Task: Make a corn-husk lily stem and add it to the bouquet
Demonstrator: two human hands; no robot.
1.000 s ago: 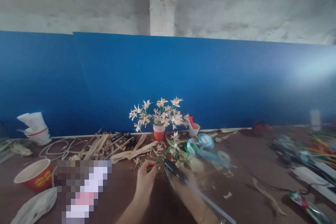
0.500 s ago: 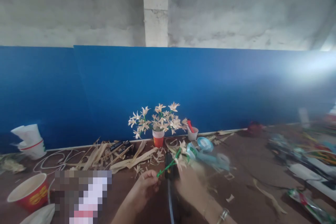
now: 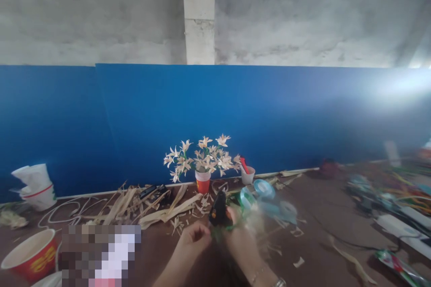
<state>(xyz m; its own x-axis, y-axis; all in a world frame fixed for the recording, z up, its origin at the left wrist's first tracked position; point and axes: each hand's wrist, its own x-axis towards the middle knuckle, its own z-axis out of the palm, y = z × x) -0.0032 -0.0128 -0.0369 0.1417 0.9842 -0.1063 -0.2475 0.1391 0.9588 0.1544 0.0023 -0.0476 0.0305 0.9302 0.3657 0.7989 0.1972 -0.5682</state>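
Two bare hands close together over a brown tabletop (image 3: 319, 193), in front of a blue partition (image 3: 148, 112). Left hand (image 3: 192, 241): thumb and fingertips drawn together; impossible to tell whether on anything, through the blur. Right hand (image 3: 244, 241): closed, by its look, around a black tool (image 3: 218, 210), just beyond and to the right of the left fingertips. Beyond the tool, upright near the partition, a red paper cup (image 3: 203, 186) full of pale flowers (image 3: 210, 158): probably finished blooms. Apparently unused so far: dry strips (image 3: 123, 204), heaped to the left of the cup. Far edge along the partition's foot; near edge out of view. Blue ribbon rolls (image 3: 264, 188) crowding the space beyond the right hand. Widest room for moving seemingly farther right, among scattered scraps (image 3: 298, 262).
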